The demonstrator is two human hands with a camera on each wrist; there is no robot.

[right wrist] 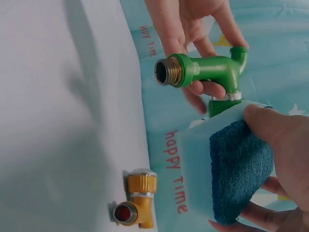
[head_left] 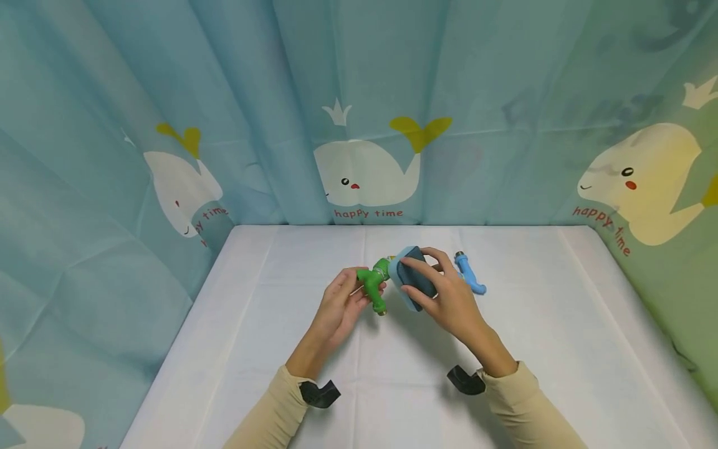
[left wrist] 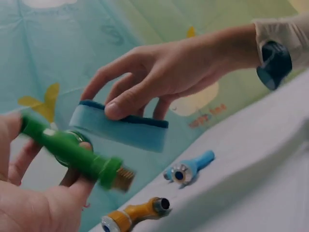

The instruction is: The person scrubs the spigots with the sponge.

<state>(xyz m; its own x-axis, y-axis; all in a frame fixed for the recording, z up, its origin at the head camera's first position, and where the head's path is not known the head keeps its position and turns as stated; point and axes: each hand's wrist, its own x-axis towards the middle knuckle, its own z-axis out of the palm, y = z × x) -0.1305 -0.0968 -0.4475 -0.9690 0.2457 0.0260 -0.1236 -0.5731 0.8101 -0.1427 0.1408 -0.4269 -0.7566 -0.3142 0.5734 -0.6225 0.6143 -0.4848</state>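
Observation:
A green faucet (head_left: 374,284) with a brass threaded end is gripped between the thumb and fingers of my left hand (head_left: 343,305), held up above the table. My right hand (head_left: 451,296) pinches a sponge (head_left: 416,280), light blue foam with a dark blue scouring layer. The foam side of the sponge (right wrist: 198,154) faces the faucet and, in the right wrist view, overlaps its round knob end. In the left wrist view, the green faucet (left wrist: 72,150) is blurred, its threaded end pointing toward the lower right, with the sponge (left wrist: 120,123) just beyond it.
On the white table (head_left: 280,374) a blue faucet (head_left: 471,274) lies to the right behind my right hand. An orange faucet (left wrist: 137,215) lies there too, mostly hidden behind the sponge in the head view. A whale-print curtain (head_left: 364,75) stands along the table's back and sides.

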